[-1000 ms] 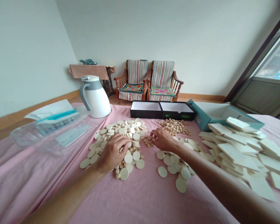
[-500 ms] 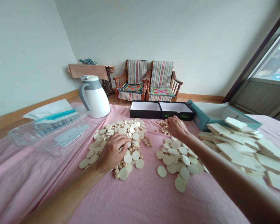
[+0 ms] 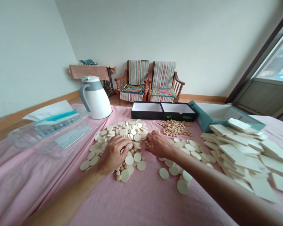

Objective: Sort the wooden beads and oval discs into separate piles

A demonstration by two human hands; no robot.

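Note:
My left hand point(image 3: 113, 153) lies palm down on a heap of pale round wooden discs point(image 3: 122, 133), its fingers curled loosely over them. My right hand point(image 3: 158, 144) reaches over a few small wooden plugs point(image 3: 149, 143) between the two disc piles, fingers bent and pinched at them; what they hold is hidden. A second spread of discs point(image 3: 181, 163) lies under and beside my right forearm. A pile of small round plugs point(image 3: 175, 128) sits further back.
White square tiles point(image 3: 245, 150) are heaped at the right beside a teal box point(image 3: 202, 121). Two black open boxes point(image 3: 163, 111) stand at the back, a white jug point(image 3: 95, 97) at the back left, a clear plastic lid point(image 3: 52, 131) at the left. Pink cloth point(image 3: 141, 197) covers the table.
My right hand went out to the far plug pile half a second ago and has come back to the small plugs beside the left disc heap. My left hand has stayed put.

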